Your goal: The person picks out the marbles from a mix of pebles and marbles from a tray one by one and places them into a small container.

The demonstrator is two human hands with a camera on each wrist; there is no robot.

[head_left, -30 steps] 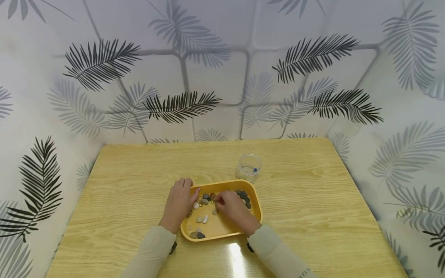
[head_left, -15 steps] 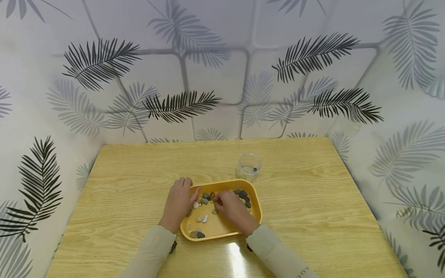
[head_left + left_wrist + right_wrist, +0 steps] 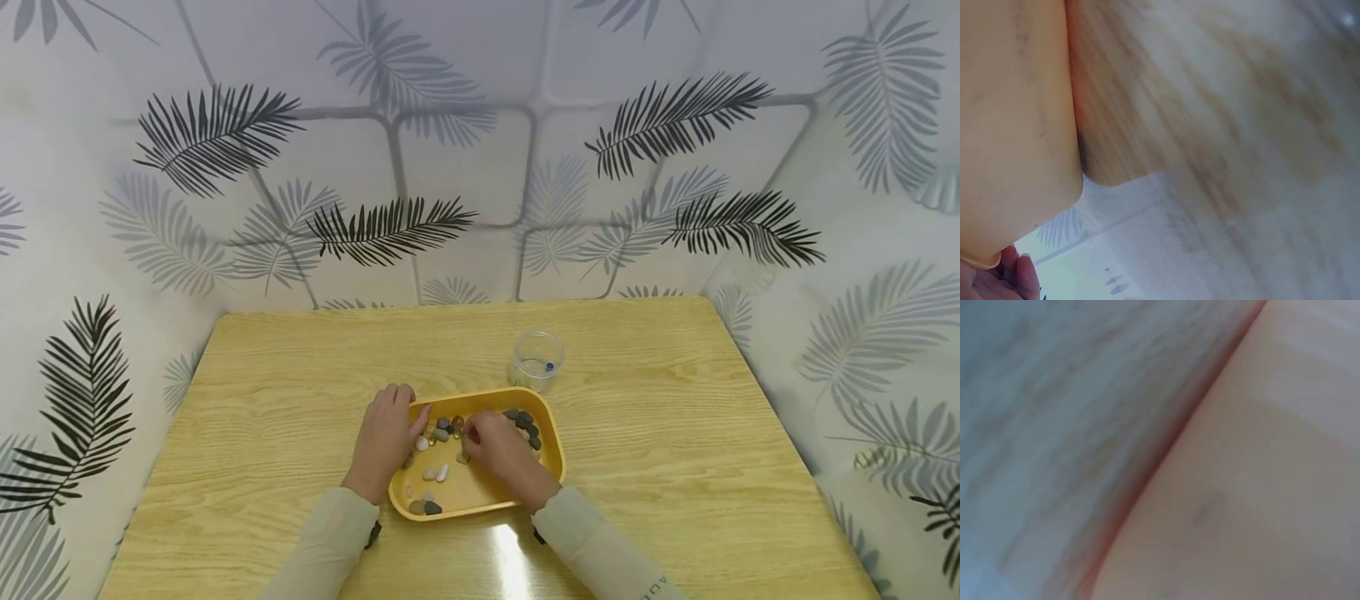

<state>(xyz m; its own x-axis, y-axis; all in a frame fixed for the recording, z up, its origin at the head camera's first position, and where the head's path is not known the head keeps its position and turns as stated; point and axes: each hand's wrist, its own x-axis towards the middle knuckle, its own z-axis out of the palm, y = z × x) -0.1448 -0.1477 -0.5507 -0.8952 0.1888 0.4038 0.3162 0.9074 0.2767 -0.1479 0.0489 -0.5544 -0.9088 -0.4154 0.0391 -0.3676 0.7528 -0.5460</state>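
Note:
A yellow tray point(image 3: 480, 510) with rounded corners lies on the table, holding several pebbles. My left hand point(image 3: 385, 433) grips its far left corner, fingers over the outer wall and thumb along the inside. In the left wrist view, fingertips point(image 3: 1025, 275) curl at the rim below the tray's outer wall. My right hand point(image 3: 501, 446) reaches into the tray with bent fingers, pinching a small pebble point(image 3: 466, 443); the fingers partly hide it. Just below it lies a greyish pebble point(image 3: 462, 457). In the right wrist view only the tray's outer wall point(image 3: 1229, 487) and blurred tabletop show.
Dark pebbles point(image 3: 532, 431) line the tray's right end. White pebbles point(image 3: 442, 472) lie near its middle, and a dark grey stone point(image 3: 432, 507) at the near left. A clear round cup point(image 3: 537, 367) with a small blue bead stands behind the tray on the wooden table point(image 3: 660, 433).

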